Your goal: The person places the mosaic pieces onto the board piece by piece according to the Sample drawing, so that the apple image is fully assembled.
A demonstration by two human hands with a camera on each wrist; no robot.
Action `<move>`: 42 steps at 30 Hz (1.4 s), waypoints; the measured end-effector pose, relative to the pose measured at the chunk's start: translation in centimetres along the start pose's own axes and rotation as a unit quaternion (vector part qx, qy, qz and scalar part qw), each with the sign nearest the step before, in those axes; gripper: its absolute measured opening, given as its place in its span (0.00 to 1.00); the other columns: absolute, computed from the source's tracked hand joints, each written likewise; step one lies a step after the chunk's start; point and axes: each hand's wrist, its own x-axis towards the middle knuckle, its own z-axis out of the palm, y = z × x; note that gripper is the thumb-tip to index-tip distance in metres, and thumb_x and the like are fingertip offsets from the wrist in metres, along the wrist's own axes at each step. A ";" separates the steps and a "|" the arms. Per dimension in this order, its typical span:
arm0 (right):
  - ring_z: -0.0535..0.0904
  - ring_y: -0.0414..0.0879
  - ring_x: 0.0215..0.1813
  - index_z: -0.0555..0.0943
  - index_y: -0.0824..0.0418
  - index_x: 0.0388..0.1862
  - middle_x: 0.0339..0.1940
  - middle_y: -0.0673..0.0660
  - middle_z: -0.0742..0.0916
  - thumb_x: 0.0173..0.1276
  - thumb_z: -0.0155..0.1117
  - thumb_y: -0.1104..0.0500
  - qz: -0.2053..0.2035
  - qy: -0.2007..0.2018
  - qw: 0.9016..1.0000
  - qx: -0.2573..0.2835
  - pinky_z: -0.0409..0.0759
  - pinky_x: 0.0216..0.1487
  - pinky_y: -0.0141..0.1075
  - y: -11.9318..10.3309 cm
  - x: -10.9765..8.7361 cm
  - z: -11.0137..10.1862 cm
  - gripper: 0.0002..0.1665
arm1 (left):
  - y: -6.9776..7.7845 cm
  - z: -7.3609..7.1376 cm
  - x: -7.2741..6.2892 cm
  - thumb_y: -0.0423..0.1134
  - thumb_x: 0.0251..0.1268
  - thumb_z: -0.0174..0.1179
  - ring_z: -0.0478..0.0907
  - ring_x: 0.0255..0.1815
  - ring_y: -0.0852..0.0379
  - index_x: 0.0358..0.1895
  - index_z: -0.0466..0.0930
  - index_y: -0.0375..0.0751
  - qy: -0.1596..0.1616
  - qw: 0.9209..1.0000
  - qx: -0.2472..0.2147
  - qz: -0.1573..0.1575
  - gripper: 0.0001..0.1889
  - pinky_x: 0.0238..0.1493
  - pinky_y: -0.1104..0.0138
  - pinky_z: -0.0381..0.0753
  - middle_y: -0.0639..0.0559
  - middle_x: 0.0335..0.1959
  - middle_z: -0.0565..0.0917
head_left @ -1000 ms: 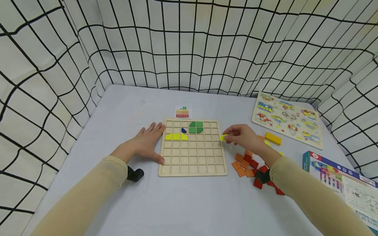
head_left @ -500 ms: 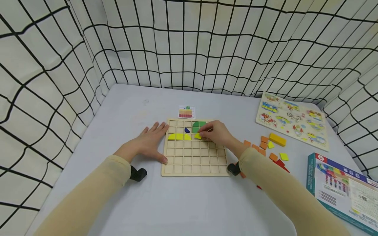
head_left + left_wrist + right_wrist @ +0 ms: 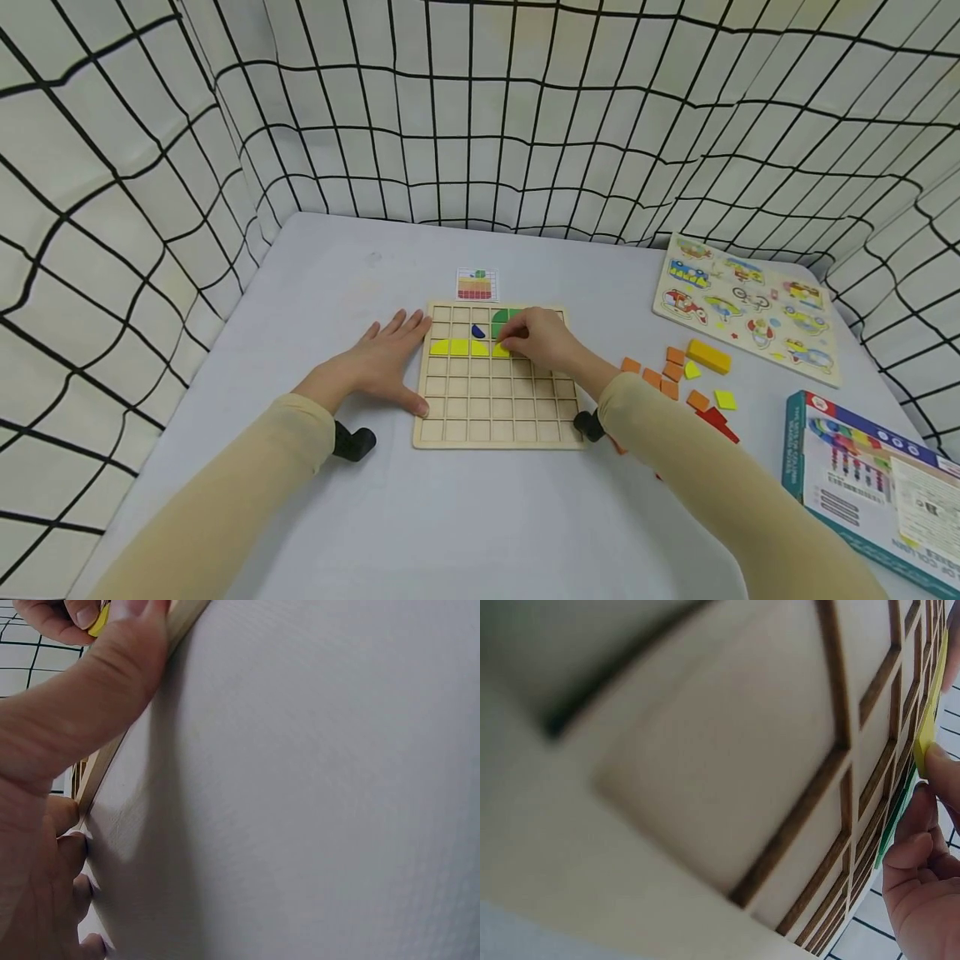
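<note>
- Right hand (image 3: 543,337) pinches a yellow tile (image 3: 500,352) between thumb and fingers, low over a board (image 3: 477,408) well inside the counter's (image 3: 450,525) left and right edges.
- Left hand (image 3: 382,362), fingers spread and gripping nothing, rests against the board on the side facing the counter's left edge.
- A row of yellow pieces (image 3: 459,347) leads up to the pinched tile; green pieces (image 3: 501,323) lie just beyond it, toward the counter's far edge, where a card (image 3: 477,284) sits.
- Whether the tile is seated is hidden by the fingers; a slightly skewed release could leave it tilted on a divider.
- The fingers work close to the green pieces, and a careless lift could knock one loose.
- A blue piece (image 3: 477,332) lies askew nearby and could slide if the board is jolted, likelier should the left hand ease off.
- Orange tiles (image 3: 670,388) and red tiles (image 3: 717,425) lie toward the counter's right edge, some partly under the right sleeve (image 3: 667,450); a dragging cuff or the black wrist mount (image 3: 588,426) could scatter them.
</note>
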 end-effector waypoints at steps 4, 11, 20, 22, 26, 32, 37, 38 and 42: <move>0.84 0.45 0.45 0.91 0.58 0.44 0.45 0.55 0.91 0.72 0.68 0.60 0.002 0.007 1.000 -0.006 0.84 0.48 0.36 -0.1 -0.1 0.1 0.07 | 0.1 -0.1 -0.1 0.66 0.41 0.79 0.30 0.86 0.35 0.84 0.39 0.37 -0.001 1.000 -0.002 0.000 0.74 0.81 0.35 0.33 0.38 0.86 0.39; 0.82 0.45 0.42 0.91 0.58 0.41 0.42 0.54 0.91 0.71 0.70 0.61 0.020 0.016 1.000 0.004 0.83 0.47 0.35 0.0 0.1 0.5 0.06 | 0.1 0.0 -0.1 0.65 0.42 0.79 0.31 0.86 0.35 0.84 0.39 0.36 0.003 1.000 -0.003 0.002 0.73 0.81 0.35 0.33 0.38 0.86 0.39; 0.81 0.47 0.45 0.89 0.59 0.43 0.44 0.55 0.90 0.72 0.68 0.60 0.018 0.034 0.999 0.003 0.82 0.50 0.38 0.4 -1.1 -0.4 0.06 | -0.1 0.4 0.1 0.66 0.41 0.79 0.31 0.86 0.35 0.84 0.40 0.36 0.004 1.000 -0.002 0.003 0.74 0.81 0.34 0.34 0.38 0.86 0.40; 0.81 0.48 0.45 0.88 0.59 0.44 0.45 0.56 0.90 0.73 0.67 0.60 0.019 0.040 0.999 -0.002 0.81 0.50 0.39 1.0 -1.7 -1.2 0.06 | -0.1 0.4 0.2 0.67 0.41 0.79 0.31 0.86 0.35 0.84 0.39 0.37 0.004 1.000 0.000 0.003 0.74 0.81 0.35 0.34 0.38 0.86 0.39; 0.82 0.48 0.45 0.88 0.60 0.47 0.46 0.57 0.89 0.74 0.66 0.59 0.033 0.037 0.999 -0.003 0.81 0.47 0.37 3.0 -3.6 -3.6 0.08 | -0.1 0.3 0.2 0.67 0.41 0.78 0.31 0.86 0.35 0.84 0.39 0.36 0.004 1.000 0.003 0.002 0.74 0.81 0.35 0.34 0.38 0.86 0.39; 0.85 0.51 0.44 0.86 0.63 0.53 0.47 0.61 0.89 0.76 0.64 0.58 0.083 0.028 0.996 -0.013 0.81 0.41 0.33 7.0 -7.2 -7.9 0.13 | -0.1 0.2 0.1 0.67 0.42 0.78 0.31 0.86 0.35 0.84 0.39 0.36 0.003 1.000 0.002 0.004 0.73 0.81 0.35 0.34 0.37 0.86 0.39; 0.83 0.53 0.46 0.85 0.65 0.55 0.49 0.63 0.88 0.75 0.64 0.58 0.113 0.050 0.991 -0.044 0.81 0.41 0.32 10.4 -10.0 -10.8 0.15 | -0.1 0.2 0.3 0.68 0.42 0.78 0.31 0.86 0.34 0.84 0.39 0.36 0.004 1.000 0.009 0.003 0.73 0.81 0.34 0.35 0.37 0.86 0.40; 0.82 0.54 0.46 0.84 0.65 0.55 0.49 0.64 0.87 0.75 0.64 0.58 0.118 0.054 0.990 -0.052 0.81 0.41 0.32 11.1 -10.4 -11.3 0.16 | -0.1 0.2 0.3 0.68 0.42 0.78 0.31 0.86 0.34 0.84 0.39 0.36 0.003 1.000 0.009 0.003 0.73 0.81 0.34 0.35 0.37 0.86 0.40; 0.81 0.55 0.46 0.84 0.68 0.54 0.47 0.65 0.87 0.74 0.65 0.57 0.134 0.058 0.986 -0.081 0.80 0.39 0.33 13.2 -12.3 -12.7 0.17 | 0.0 0.2 0.4 0.68 0.41 0.78 0.31 0.86 0.34 0.83 0.39 0.36 0.004 1.000 0.010 0.002 0.74 0.81 0.34 0.34 0.36 0.85 0.40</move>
